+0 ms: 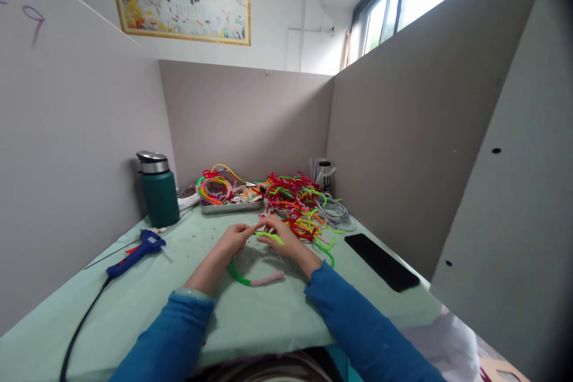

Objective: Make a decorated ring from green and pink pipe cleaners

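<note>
Pale-green tabletop [134,310]: fingers [244,229] pinch a fuzzy strip [274,238] (lime).

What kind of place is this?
It looks like a little craft booth: there's what seems to be a blue glue gun, a heap of colourful fuzzy strands and plain partition walls.

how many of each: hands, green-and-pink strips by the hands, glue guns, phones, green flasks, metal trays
Left hand and right hand: 2
Green-and-pink strip: 1
Glue gun: 1
Phone: 1
Green flask: 1
Metal tray: 1
Total: 7
</note>
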{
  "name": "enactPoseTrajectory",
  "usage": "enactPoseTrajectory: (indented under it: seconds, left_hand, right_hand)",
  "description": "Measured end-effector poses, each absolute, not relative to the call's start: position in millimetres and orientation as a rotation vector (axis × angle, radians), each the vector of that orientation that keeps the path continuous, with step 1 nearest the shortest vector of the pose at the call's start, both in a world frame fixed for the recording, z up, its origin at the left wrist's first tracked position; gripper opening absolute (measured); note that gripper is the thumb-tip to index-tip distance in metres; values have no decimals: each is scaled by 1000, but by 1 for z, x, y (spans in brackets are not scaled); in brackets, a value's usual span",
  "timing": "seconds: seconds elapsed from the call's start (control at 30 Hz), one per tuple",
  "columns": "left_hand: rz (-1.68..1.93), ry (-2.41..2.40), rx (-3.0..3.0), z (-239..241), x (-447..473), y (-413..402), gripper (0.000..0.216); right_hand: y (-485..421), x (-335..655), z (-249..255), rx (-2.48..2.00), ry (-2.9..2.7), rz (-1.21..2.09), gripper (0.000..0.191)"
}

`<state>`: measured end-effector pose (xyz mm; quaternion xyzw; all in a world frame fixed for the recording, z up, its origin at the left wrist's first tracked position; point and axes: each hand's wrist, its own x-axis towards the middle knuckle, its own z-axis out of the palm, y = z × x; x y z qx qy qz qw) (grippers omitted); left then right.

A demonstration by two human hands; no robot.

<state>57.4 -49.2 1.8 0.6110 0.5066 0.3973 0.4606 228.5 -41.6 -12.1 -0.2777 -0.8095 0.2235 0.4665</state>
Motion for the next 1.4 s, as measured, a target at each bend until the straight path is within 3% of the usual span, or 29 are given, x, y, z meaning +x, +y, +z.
enactPoseTrajectory:
  seconds: [0.1,0.27,0.57,1.0,1.4]
  left_hand:
    - [987,1242,1494,2,57,-49,50]
    - [974,1220,1538,2,56,-49,49]
    - [1015,1268,1555,0,56,-47,47]
    - [1200,1431,2099,-11,50,-35,29]
    - [1213,1493,2203,-10,51,-38,21]
  right_hand:
    - [-39,230,-17,-761,-2005,634,32]
    - [-41,233,-18,-811,-2051,885,19]
    - [-38,233,-15,-837,-1968,1142,22]
    - [-37,235,-15,-673,-2003,1487,55]
    - [-45,239,-7,-548,-1886,1714,71]
